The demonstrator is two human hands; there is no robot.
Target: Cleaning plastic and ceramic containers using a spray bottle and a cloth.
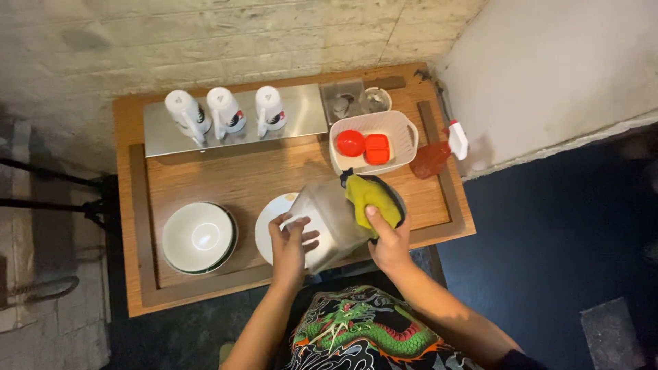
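My left hand (289, 245) grips a clear plastic container (327, 220), tilted above the front of the wooden table (205, 175). My right hand (387, 241) presses a yellow cloth (370, 195) against the container's right side. Under the container lies a white plate (273, 220), partly hidden. A dark round dish (399, 199) shows behind the cloth.
Stacked white bowls (199, 236) sit front left. Three white mugs (223, 109) stand upside down on a metal tray (301, 113) at the back. A white basket (404, 133) holds red items (363, 145). A red spray bottle (439, 154) lies at the right edge.
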